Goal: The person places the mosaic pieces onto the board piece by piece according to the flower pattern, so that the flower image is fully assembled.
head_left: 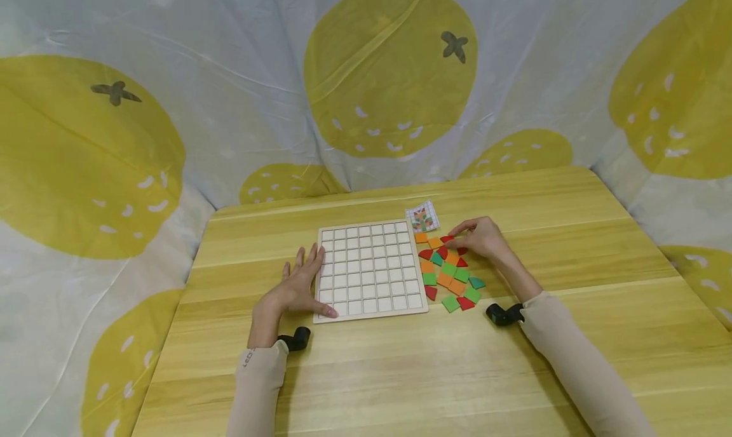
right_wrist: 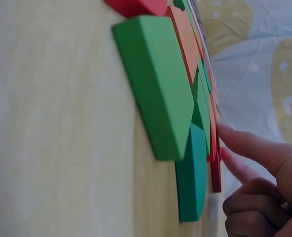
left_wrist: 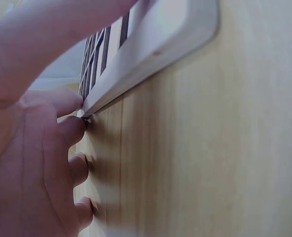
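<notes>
From the head camera, we see our left hand (head_left: 298, 284) lying flat and relaxed against the left edge of the white grid board (head_left: 370, 269) on the wooden table (head_left: 400, 361), gripping nothing. Our right hand (head_left: 479, 237) reaches over the pile of coloured tiles (head_left: 448, 272) beside the board, fingertips on a red tile (head_left: 447, 239) at its far end; a pattern card (head_left: 422, 218) lies just beyond.

At the left wrist, fingertips (left_wrist: 74, 129) touch the board's rim (left_wrist: 150, 59).

At the right wrist, a green tile (right_wrist: 158, 84) fills the foreground; extended fingers (right_wrist: 247, 145) touch the red tile's edge, whether pinching we cannot tell.
</notes>
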A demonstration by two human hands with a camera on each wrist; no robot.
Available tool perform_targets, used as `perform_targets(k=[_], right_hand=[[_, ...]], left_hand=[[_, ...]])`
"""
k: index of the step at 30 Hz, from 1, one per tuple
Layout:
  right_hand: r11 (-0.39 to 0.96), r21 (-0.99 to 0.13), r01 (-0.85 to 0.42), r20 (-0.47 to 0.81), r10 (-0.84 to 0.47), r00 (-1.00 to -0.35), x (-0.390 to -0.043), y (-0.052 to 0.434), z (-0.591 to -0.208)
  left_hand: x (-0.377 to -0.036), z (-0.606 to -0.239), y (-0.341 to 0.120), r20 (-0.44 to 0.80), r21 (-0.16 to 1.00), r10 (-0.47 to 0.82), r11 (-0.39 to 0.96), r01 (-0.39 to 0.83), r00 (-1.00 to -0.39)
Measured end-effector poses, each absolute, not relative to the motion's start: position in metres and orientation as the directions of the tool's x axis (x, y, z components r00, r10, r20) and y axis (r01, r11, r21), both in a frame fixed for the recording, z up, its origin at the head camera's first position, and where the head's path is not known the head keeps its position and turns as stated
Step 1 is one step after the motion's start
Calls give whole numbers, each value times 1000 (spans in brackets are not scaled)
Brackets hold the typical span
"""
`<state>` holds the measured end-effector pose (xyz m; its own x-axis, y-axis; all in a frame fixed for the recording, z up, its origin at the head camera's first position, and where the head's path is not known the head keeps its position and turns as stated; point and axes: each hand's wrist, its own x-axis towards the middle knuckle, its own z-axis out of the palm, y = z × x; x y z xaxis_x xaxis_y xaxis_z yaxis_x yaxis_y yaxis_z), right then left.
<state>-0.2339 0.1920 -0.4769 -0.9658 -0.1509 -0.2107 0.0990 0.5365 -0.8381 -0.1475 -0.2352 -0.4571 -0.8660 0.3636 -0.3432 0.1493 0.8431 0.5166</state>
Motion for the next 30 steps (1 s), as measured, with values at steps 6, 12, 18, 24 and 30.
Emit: perform_targets(k=[6,12,18,24,30], right_hand=[[531,-842,93,-223,-188,-957,-235,198,-479],[550,-827,118,-239,-153,-959,-235,200,-478],[567,-816,109,-224,-137,-965,-235,197,-476],[597,-800,58,-177,-144,-974,-237,197,-474],[565,-824,42,-175,-183,-967,-236,192,-470]], left_hand=[[-148,-458,-235,-342,516,367,843,154,-865],[-148,-458,-236,-341,520,368,840,152,-865],[-149,-460,-236,-340,514,365,844,154,-867],[-149,-459,-236,-332,519,366,840,156,-869],[-149,-459,-236,-331,516,363,842,155,-871]])
